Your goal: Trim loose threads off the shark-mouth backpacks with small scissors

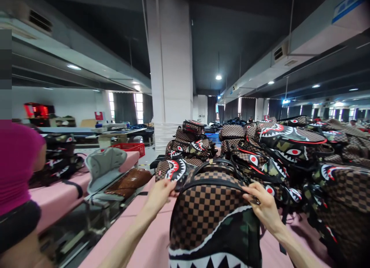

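A brown-and-black checkered backpack (pixel 212 206) with a camouflage part and white teeth stands upright in front of me on the pink table (pixel 150 237). My left hand (pixel 163 192) is at its upper left edge, fingers pinched together; what lies between them is too small to make out. At the upper right edge, my right hand (pixel 260 202) has its thumb and fingers closed on the backpack's rim. Behind the top handle, a shark-face bag (pixel 176 169) lies close to my left hand.
Piled shark-face bags (pixel 291 140) cover the back and right of the table. A grey chair (pixel 105 171) stands left, near a red crate (pixel 131 147). A person in a magenta top (pixel 20 167) is at the far left. A white pillar (pixel 173 67) rises behind.
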Motion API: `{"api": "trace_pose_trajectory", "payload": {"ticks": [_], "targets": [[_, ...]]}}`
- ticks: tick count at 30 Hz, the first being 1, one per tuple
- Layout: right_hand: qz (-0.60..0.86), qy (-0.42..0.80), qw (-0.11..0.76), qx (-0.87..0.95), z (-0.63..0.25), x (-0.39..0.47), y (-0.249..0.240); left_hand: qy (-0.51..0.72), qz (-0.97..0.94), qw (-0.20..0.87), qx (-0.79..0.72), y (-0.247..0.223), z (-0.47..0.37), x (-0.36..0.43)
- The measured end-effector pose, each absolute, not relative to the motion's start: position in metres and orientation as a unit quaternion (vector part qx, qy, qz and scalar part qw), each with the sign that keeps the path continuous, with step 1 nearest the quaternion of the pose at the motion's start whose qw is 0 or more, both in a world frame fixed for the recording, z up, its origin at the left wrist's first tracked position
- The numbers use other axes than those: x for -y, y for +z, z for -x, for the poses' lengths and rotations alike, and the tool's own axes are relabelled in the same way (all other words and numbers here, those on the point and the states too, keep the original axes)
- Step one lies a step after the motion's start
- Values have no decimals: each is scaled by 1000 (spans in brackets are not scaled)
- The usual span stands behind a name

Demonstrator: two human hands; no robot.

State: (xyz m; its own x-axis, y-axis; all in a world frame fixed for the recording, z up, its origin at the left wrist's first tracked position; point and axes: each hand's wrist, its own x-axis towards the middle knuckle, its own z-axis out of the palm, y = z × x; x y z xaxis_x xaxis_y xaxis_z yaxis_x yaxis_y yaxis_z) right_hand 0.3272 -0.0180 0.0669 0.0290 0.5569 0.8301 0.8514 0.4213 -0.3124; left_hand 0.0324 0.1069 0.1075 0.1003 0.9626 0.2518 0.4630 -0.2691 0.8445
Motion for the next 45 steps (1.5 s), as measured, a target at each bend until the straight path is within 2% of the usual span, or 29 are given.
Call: {"api": "trace_pose_trajectory", "payload": {"ticks": [2,4,6,8,11,14,16,18,20,25,28,29,31,34,37,40,45], "targets": [[539,-168,472,678,-331,20,73,411,-536,502,-540,48,-13,-121],[553,-190,435,685,-323,19,87,422,-424,623,-504,-6,-5,-121],[545,-220,383,713,-303,13,104,449,-393,687,-415,-42,-4,-111],[534,-258,303,746,-276,3,119,454,-404,703,-371,-60,-5,-100],[531,-288,184,775,-245,-10,131,440,-479,649,-394,-74,-2,-93],[501,-271,189,800,-237,-13,131,405,-561,601,-400,-92,5,-98],[468,-257,230,814,-240,-10,128,339,-579,631,-389,-103,12,-103],[440,-245,267,822,-245,-6,125,267,-573,677,-377,-103,17,-104],[425,-235,290,825,-248,-2,124,248,-553,707,-365,-87,22,-101],[436,-196,298,826,-256,9,129,338,-579,690,-272,2,30,-90],[450,-170,295,826,-271,14,133,360,-613,670,-213,27,28,-100],[458,-169,296,821,-279,15,134,387,-629,640,-213,24,26,-103],[475,-176,304,807,-299,16,135,403,-726,502,-242,6,17,-103],[494,-181,328,785,-334,16,133,299,-892,229,-251,-25,-4,-87],[530,-173,373,742,-369,11,127,241,-946,40,-213,-35,-31,-64],[585,-174,425,668,-395,10,125,242,-958,-39,-151,-24,-60,-45],[593,-184,541,567,-367,56,127,247,-962,-67,-100,14,-92,-8]]}}
